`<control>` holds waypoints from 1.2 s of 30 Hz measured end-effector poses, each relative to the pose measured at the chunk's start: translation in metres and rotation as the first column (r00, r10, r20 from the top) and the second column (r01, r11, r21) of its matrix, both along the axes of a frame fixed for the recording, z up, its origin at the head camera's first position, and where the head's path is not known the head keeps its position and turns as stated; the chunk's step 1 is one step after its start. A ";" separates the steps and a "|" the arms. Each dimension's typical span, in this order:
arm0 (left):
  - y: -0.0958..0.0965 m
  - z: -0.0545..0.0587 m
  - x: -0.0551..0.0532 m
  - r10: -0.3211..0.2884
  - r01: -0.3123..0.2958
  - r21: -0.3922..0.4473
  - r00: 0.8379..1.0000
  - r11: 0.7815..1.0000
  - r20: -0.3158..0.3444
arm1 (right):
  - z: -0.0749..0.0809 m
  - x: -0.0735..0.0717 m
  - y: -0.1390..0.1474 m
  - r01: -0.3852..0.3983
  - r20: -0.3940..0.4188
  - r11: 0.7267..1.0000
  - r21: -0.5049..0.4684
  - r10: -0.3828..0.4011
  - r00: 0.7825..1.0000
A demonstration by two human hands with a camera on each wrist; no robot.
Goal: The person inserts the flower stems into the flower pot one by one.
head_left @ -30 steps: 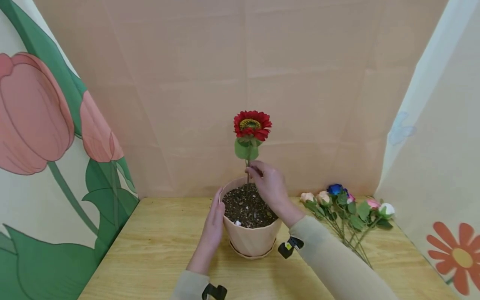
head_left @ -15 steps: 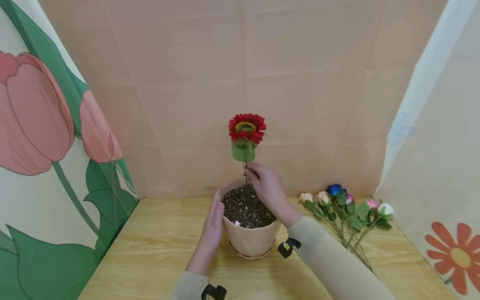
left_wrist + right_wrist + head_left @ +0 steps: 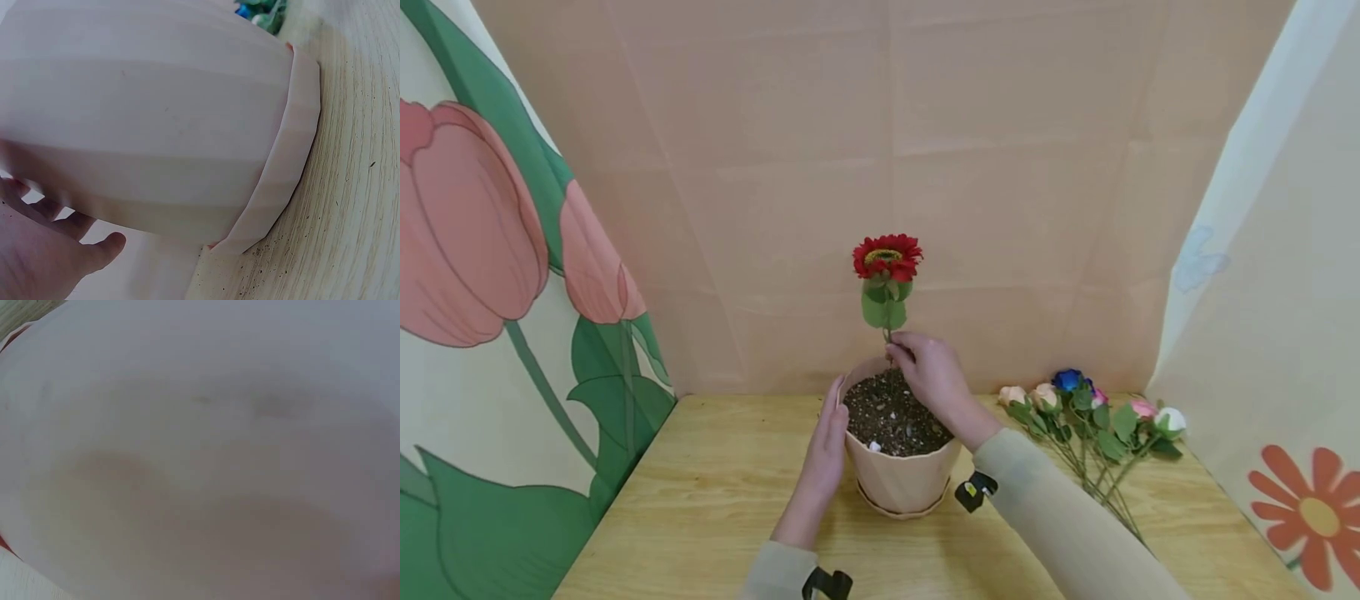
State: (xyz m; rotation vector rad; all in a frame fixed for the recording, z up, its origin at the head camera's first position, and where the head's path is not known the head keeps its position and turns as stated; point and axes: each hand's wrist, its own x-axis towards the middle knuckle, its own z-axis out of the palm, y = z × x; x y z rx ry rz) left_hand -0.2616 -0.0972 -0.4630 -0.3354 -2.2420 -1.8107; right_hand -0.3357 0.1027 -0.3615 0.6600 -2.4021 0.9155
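Note:
A red flower with a yellow-ringed centre and green leaves stands upright in the dark soil of a pale pink flowerpot. My right hand pinches its thin stem between thumb and fingers, just above the soil. On the pot's left side my left hand rests with its fingers straight along the wall, near the rim. The left wrist view shows the pot's faceted side close up, with the left hand's fingers beside it. Only the blurred pot wall fills the right wrist view.
Under the pot is a matching saucer on the wooden table. Several artificial roses, blue, white, pink and peach, lie at the right. A pinkish backdrop hangs behind, and flower-printed panels flank both sides.
The red flower has come down a little and shifted left, with my right hand lowering along with it. My left hand has stayed at the pot.

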 end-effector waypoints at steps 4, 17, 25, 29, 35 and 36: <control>-0.001 0.002 0.001 -0.001 0.001 0.003 1.000 1.000 0.010 | 0.001 0.000 -0.002 -0.012 0.030 1.000 -0.001 0.012 0.999; -0.005 -0.002 -0.002 -0.006 0.006 0.007 1.000 1.000 -0.020 | -0.004 0.002 -0.004 0.010 0.041 0.998 -0.054 -0.008 0.999; -0.005 -0.001 -0.003 -0.007 0.007 0.008 1.000 1.000 -0.025 | -0.004 0.004 -0.006 0.036 0.025 0.997 -0.075 -0.034 0.999; -0.006 -0.001 -0.002 0.000 0.001 0.008 1.000 1.000 -0.022 | -0.004 0.005 -0.006 0.045 0.022 0.996 -0.076 -0.044 0.999; -0.005 -0.001 -0.004 -0.016 0.016 0.021 1.000 1.000 -0.016 | -0.005 0.004 -0.005 0.065 0.026 0.991 -0.116 -0.062 0.998; -0.005 -0.001 -0.004 -0.018 0.018 0.023 1.000 1.000 -0.016 | -0.006 0.004 -0.004 0.070 0.027 0.990 -0.119 -0.067 0.997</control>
